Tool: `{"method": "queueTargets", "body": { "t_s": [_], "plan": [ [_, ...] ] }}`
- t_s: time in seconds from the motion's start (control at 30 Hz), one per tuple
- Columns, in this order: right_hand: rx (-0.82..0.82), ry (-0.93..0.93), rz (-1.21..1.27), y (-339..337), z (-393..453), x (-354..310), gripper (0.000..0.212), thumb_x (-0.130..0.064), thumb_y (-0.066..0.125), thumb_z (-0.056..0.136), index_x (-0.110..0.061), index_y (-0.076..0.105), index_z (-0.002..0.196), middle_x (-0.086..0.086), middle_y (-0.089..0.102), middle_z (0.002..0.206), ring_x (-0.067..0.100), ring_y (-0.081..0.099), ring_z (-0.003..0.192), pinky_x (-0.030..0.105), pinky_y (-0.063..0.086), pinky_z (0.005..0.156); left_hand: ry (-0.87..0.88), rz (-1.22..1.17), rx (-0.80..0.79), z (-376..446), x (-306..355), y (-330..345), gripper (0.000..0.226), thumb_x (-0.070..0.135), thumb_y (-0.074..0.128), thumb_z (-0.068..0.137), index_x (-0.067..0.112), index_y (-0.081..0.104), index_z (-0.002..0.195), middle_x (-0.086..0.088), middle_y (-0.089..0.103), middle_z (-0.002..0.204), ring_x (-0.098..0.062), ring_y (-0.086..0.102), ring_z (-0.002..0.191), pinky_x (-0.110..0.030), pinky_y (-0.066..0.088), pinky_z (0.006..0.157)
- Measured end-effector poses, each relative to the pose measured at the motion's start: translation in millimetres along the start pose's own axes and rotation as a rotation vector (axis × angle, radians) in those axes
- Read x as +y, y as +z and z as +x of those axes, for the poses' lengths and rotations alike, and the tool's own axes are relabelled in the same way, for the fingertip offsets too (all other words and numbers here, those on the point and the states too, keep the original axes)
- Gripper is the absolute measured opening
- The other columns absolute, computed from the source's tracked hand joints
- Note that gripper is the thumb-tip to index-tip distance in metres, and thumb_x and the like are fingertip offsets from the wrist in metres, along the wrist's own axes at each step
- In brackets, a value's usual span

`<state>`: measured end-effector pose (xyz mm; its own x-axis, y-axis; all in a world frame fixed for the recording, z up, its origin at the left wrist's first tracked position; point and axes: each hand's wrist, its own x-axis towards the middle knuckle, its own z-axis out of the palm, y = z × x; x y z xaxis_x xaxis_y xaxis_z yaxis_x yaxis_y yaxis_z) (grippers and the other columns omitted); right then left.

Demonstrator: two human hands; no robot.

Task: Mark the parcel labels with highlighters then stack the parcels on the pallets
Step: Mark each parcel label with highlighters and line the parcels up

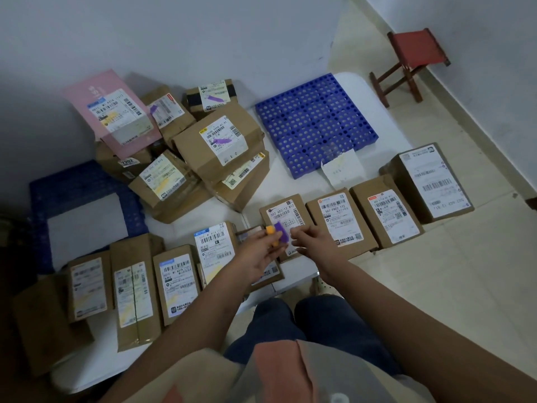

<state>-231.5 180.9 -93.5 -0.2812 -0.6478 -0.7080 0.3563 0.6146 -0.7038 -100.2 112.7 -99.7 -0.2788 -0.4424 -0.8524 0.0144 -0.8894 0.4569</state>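
Observation:
My left hand (258,251) holds two highlighters, a purple one (282,231) and an orange one (271,231), above a small brown parcel (283,210) with a white label. My right hand (312,242) reaches toward the purple highlighter, its fingertips close to it over the same parcel. Brown parcels lie in a row on the floor: several to the left (177,283) and three to the right (338,222). A heap of parcels (215,141), some with purple or yellow marks, sits on a blue pallet at the back. A second blue pallet (313,123) has only a slip of paper on it.
A third blue pallet (58,199) at the left carries a white sheet. A pink box (110,112) tops the heap. A red stool (412,59) stands by the right wall. My knees (305,324) are just behind the parcel row.

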Motion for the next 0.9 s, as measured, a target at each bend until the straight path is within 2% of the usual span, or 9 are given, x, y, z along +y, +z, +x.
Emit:
{"method": "queueTargets", "body": {
  "t_s": [0.07,0.17,0.37,0.53,0.73,0.9],
  "plan": [
    [-0.016,-0.029,-0.034,5.7,-1.0,1.9,0.008,-0.018,0.065,0.092,-0.01,0.064,0.096,0.005,0.069,0.096,0.016,0.063,0.091,0.027,0.05,0.08,0.004,-0.017,-0.013,-2.9,-2.4,0.6,0.031,0.008,0.065,0.093,0.006,0.063,0.123,-0.013,0.07,0.117,-0.022,0.069,0.102,-0.024,0.058,0.069],
    [0.022,-0.066,-0.048,8.8,-3.0,3.4,0.012,-0.014,0.066,0.092,-0.004,0.064,0.097,0.004,0.069,0.091,0.014,0.064,0.085,0.022,0.049,0.073,0.005,-0.055,-0.025,-7.8,-2.1,1.1,0.031,0.007,0.066,0.092,0.004,0.063,0.123,-0.013,0.071,0.115,-0.021,0.071,0.099,-0.022,0.057,0.067],
    [0.013,-0.116,-0.121,13.5,-1.8,-0.6,0.011,-0.016,0.068,0.091,-0.006,0.065,0.093,0.003,0.068,0.087,0.012,0.062,0.082,0.023,0.048,0.073,0.049,-0.092,-0.033,-14.5,2.5,-0.3,0.029,0.005,0.064,0.093,0.001,0.063,0.122,-0.012,0.072,0.108,-0.017,0.071,0.091,-0.021,0.058,0.067],
    [0.016,-0.187,-0.209,16.7,-2.9,-3.2,0.018,-0.014,0.064,0.094,0.004,0.065,0.097,0.004,0.065,0.08,0.006,0.058,0.069,0.01,0.047,0.059,0.121,0.016,-0.042,-17.9,6.2,-5.4,0.025,0.006,0.062,0.095,0.002,0.064,0.119,-0.012,0.071,0.113,-0.019,0.071,0.098,-0.025,0.059,0.082],
    [-0.003,-0.278,-0.293,21.2,-6.2,-10.5,0.019,-0.008,0.059,0.096,0.01,0.065,0.095,0.003,0.061,0.072,-0.005,0.053,0.055,0.004,0.042,0.055,0.204,0.158,-0.01,-13.6,8.2,-12.0,0.023,0.011,0.067,0.093,0.004,0.067,0.115,-0.012,0.073,0.111,-0.021,0.07,0.103,-0.028,0.056,0.089],
    [-0.018,-0.3,-0.337,21.4,-4.1,-14.6,0.02,-0.009,0.057,0.097,0.008,0.066,0.095,0.001,0.06,0.071,0.003,0.052,0.063,0.004,0.041,0.057,0.23,0.221,0.017,-9.0,10.3,-13.7,0.016,0.014,0.069,0.091,0.01,0.071,0.106,-0.009,0.075,0.105,-0.02,0.071,0.101,-0.03,0.056,0.091]
  ]
}}
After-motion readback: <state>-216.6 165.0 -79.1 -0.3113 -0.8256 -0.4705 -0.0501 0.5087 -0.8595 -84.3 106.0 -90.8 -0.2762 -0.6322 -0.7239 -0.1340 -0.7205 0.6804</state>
